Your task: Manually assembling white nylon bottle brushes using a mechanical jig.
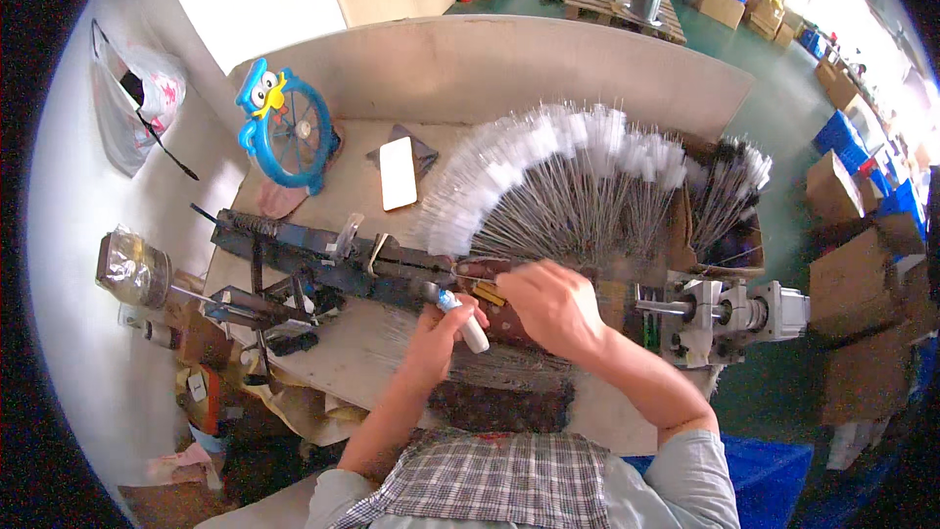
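Note:
My left hand [433,341] is closed around a white, blue-topped tube-shaped object [470,328], held over the front of the long dark metal machine bed [392,272]. My right hand [553,306] is closed in a pinch above the bed, beside some yellow bars [488,292]; what its fingers hold is hidden. Behind both hands, a wide fan of thin wire-stemmed brushes [587,191] with white bristle ends lies on the table. Loose thin wires [509,368] lie in front of the hands, near a dark brown patch [509,406].
A motor with a shaft [720,313] stands at the right end. A blue toy-like fan [294,132] and a white-screened phone [398,174] are on the table [352,132]. One cardboard box [725,260] holds darker brushes. A low panel [548,54] edges the back.

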`<move>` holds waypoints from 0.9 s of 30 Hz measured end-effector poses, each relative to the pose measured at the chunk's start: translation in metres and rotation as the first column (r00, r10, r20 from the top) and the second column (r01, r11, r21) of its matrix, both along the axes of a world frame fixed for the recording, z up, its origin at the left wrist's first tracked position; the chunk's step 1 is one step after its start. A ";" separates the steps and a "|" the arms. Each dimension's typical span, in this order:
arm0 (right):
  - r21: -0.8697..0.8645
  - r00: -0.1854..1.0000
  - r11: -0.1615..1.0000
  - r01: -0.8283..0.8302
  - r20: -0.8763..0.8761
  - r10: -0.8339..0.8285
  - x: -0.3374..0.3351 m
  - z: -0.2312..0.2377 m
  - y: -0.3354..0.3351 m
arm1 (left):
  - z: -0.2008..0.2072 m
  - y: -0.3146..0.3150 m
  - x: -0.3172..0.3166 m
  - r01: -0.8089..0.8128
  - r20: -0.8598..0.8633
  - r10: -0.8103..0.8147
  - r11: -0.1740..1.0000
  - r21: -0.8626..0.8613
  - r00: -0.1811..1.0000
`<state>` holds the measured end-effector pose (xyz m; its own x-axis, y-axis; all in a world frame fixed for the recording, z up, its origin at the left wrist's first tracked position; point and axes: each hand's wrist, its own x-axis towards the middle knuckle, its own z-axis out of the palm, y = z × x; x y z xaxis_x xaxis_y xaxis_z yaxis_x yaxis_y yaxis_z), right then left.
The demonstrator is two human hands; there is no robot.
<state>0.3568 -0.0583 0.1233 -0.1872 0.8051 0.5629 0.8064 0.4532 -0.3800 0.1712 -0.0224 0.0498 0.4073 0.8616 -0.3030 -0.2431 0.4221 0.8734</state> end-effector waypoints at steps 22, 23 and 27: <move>-0.367 0.987 0.921 -0.131 -0.139 0.085 -0.008 -0.063 0.004 | -0.046 0.017 -0.200 -0.509 -0.038 0.528 0.795 -0.330 0.848; -0.358 0.982 0.923 -0.138 -0.170 0.081 -0.008 -0.063 0.004 | -0.045 0.012 -0.203 -0.499 -0.061 0.506 0.810 -0.307 0.860; -0.398 0.989 0.909 -0.123 -0.124 0.079 -0.006 -0.065 0.002 | -0.043 -0.026 -0.214 -0.703 -0.132 0.704 0.639 -0.314 0.698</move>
<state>0.3504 -0.0563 0.0587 -0.2385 0.9471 0.2146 0.7113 0.3208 -0.6254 -0.0428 -0.0483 0.0064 -0.2797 0.7423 -0.6090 -0.5856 0.3707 0.7208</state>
